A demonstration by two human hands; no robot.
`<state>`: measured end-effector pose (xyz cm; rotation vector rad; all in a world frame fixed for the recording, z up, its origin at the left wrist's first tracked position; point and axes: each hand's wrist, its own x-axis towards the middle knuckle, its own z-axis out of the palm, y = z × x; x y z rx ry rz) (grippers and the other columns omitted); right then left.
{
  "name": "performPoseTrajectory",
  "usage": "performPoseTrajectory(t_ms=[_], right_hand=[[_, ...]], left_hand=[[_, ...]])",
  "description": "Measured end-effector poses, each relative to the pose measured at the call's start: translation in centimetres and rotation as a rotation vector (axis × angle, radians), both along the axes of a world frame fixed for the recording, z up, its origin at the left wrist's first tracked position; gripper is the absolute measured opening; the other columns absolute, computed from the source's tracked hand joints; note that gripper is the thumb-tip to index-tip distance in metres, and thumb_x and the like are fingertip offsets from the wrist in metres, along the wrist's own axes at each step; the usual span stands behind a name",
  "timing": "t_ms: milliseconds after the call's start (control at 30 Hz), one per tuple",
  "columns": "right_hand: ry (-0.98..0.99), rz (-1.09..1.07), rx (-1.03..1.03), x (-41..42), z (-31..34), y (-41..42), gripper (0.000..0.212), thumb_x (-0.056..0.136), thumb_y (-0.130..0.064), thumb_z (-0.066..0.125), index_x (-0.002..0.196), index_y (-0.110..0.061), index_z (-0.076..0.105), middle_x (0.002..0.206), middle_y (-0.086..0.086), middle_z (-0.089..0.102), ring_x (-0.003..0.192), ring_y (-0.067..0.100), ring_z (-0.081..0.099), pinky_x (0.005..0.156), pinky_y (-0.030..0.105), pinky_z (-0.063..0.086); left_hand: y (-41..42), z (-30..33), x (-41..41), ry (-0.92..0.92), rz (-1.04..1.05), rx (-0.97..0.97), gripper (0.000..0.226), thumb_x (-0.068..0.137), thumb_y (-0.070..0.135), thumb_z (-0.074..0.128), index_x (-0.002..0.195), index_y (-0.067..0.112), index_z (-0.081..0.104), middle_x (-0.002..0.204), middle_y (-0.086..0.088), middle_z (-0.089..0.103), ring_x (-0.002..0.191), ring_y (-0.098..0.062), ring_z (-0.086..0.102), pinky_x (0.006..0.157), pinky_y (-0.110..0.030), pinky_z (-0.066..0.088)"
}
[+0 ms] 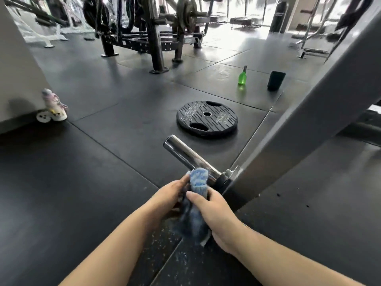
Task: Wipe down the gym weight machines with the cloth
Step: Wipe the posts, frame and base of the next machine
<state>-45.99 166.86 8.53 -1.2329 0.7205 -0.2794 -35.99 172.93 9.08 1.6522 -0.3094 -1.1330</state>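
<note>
Blue cloth point(197, 195) sits bunched against the base of the chrome weight peg point(191, 158), where the peg meets the grey machine frame point(288, 137). Right hand point(216, 215) grips the cloth, thumb on top; fingers hidden behind the fabric. Left hand point(171, 193) touches the cloth's left side; its fingertips are covered, so its grip cannot be read. Cloth's lower part hangs in shadow. Black weight plate point(207, 119) lies flat on the floor beyond the peg. Green spray bottle point(242, 76) stands farther back.

My cloth point(198, 182) is blue with pale streaks. The plate point(207, 119) at centre is black, ridged in dashes; the bottle point(242, 77) upper right is green.
</note>
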Motion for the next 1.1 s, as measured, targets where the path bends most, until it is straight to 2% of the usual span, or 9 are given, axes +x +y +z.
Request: performPoseTrajectory(t_ms=[100, 233, 367, 533, 667, 800, 900, 1000, 1100], right_hand=[[-0.109, -0.071, -0.057, 1.7, 3.3, -0.4, 0.024, 0.090, -0.004, 0.055, 0.111, -0.009, 0.063, 0.102, 0.012, 0.070, 0.095, 0.023, 0.067, 0.091, 0.039, 0.052], [-0.189, -0.146, 0.012, 2.2, 8.0, -0.2, 0.021, 0.092, -0.004, 0.050, 0.106, -0.006, 0.065, 0.101, 0.018, 0.069, 0.094, 0.025, 0.067, 0.087, 0.036, 0.053], [-0.229, -0.204, 0.114, 1.8, 13.2, 0.3, 0.025, 0.095, -0.008, 0.043, 0.109, 0.000, 0.063, 0.105, 0.022, 0.068, 0.099, 0.031, 0.065, 0.091, 0.041, 0.051], [-0.224, -0.229, 0.183, 0.8, 19.6, 0.0, 0.034, 0.099, -0.017, 0.036, 0.114, -0.002, 0.062, 0.109, 0.020, 0.067, 0.104, 0.032, 0.064, 0.095, 0.045, 0.048], [-0.124, -0.250, 0.209, 0.1, 23.4, -0.4, 0.036, 0.097, -0.027, 0.044, 0.130, -0.015, 0.052, 0.124, 0.016, 0.061, 0.112, 0.031, 0.060, 0.099, 0.052, 0.045], [0.071, -0.191, 0.486, -0.9, 28.4, -0.1, 0.070, 0.075, -0.055, 0.064, 0.133, -0.018, 0.052, 0.124, 0.015, 0.060, 0.104, 0.030, 0.064, 0.090, 0.048, 0.051], [0.037, -0.062, 0.690, -2.0, 31.7, 0.1, 0.061, 0.083, -0.056, 0.045, 0.107, -0.007, 0.071, 0.110, 0.020, 0.067, 0.087, 0.032, 0.069, 0.079, 0.042, 0.052], [0.005, -0.116, 0.709, -2.6, 35.5, 0.5, 0.052, 0.084, -0.046, 0.051, 0.112, -0.005, 0.069, 0.112, 0.020, 0.066, 0.091, 0.033, 0.067, 0.087, 0.042, 0.050], [0.048, -0.187, 0.574, -3.4, 37.8, 0.8, 0.049, 0.075, -0.041, 0.059, 0.112, -0.012, 0.069, 0.107, 0.013, 0.070, 0.087, 0.028, 0.068, 0.076, 0.039, 0.052]], left_hand=[[-0.2, 2.5, 0.4, 0.132, 0.111, -0.149, 0.033, 0.094, 0.040, 0.047, 0.090, 0.014, 0.067, 0.061, 0.003, 0.063, 0.048, -0.009, 0.057, 0.047, -0.018, 0.042], [0.0, 5.6, -0.2, 0.260, 0.199, -0.342, 0.032, 0.087, 0.025, 0.059, 0.107, 0.000, 0.062, 0.091, -0.013, 0.071, 0.074, -0.020, 0.069, 0.070, -0.030, 0.055], [0.7, 10.5, -1.0, 0.256, 0.297, -0.371, 0.009, 0.089, 0.011, 0.058, 0.095, 0.004, 0.060, 0.074, -0.007, 0.071, 0.061, -0.015, 0.067, 0.055, -0.024, 0.054], [1.2, 17.9, -0.8, 0.293, 0.244, -0.383, 0.006, 0.089, 0.009, 0.054, 0.091, 0.005, 0.058, 0.072, -0.008, 0.063, 0.060, -0.018, 0.059, 0.053, -0.024, 0.046], [2.6, 23.9, -1.0, 0.508, 0.136, -0.493, 0.027, 0.084, 0.013, 0.045, 0.083, 0.009, 0.071, 0.081, -0.009, 0.068, 0.068, -0.020, 0.066, 0.061, -0.031, 0.050], [4.2, 27.9, -1.4, 0.597, 0.069, -0.566, 0.045, 0.055, 0.017, 0.063, 0.098, 0.006, 0.071, 0.093, -0.014, 0.069, 0.080, -0.027, 0.068, 0.070, -0.037, 0.054], [5.0, 30.2, -1.6, 0.578, -0.056, -0.567, 0.052, 0.053, 0.022, 0.064, 0.103, 0.010, 0.071, 0.101, -0.014, 0.066, 0.086, -0.027, 0.064, 0.076, -0.036, 0.044], [5.3, 33.4, -0.7, 0.577, -0.108, -0.536, 0.056, 0.055, 0.022, 0.063, 0.108, 0.006, 0.067, 0.106, -0.017, 0.064, 0.093, -0.029, 0.060, 0.081, -0.038, 0.044], [5.4, 36.3, 0.5, 0.410, -0.029, -0.409, 0.026, 0.054, 0.022, 0.068, 0.076, 0.014, 0.058, 0.077, -0.010, 0.058, 0.066, -0.020, 0.056, 0.061, -0.029, 0.041]])
